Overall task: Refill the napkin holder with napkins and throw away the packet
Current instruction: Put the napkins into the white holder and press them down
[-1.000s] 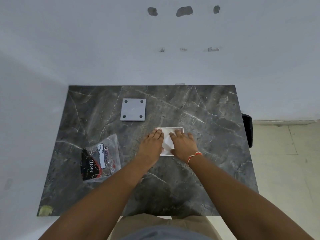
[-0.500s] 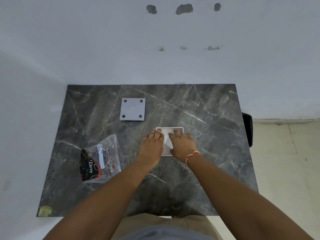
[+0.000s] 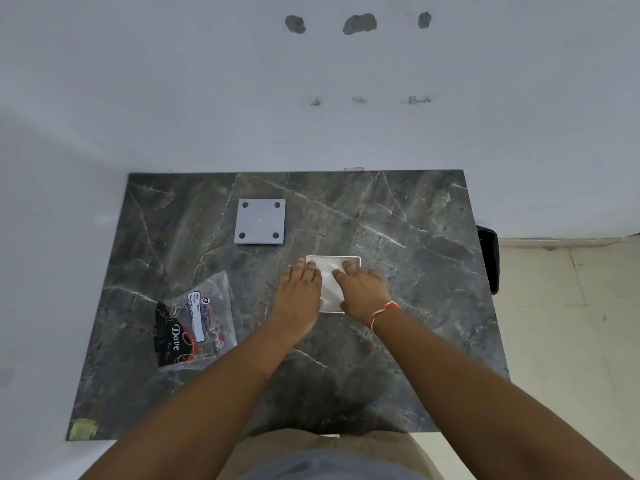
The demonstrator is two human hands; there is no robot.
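Fingers first: both hands are flat, fingers stretched out and pressing down, not curled around anything. The left hand (image 3: 300, 296) covers the 9 o'clock side of the napkin holder (image 3: 333, 260) and the right hand (image 3: 360, 289) the 3 o'clock side, with a strip of white napkins (image 3: 329, 289) showing between them.

So this looks like the tamping-down step. My tip: keep palms level and push evenly so the stack seats inside the white rim without bunching; a crease already shows near the middle, so smooth outward from the center.

The grey plate (image 3: 260, 221) with four holes sits at about 11 o'clock from the holder, well apart. I'd guess it's the weight that goes on top next.

The packet (image 3: 194, 323) lies flat at 8 o'clock on the marble table (image 3: 415, 306), looking empty, not yet binned. A black bin (image 3: 488, 258) seems to sit off the table's 3 o'clock edge.
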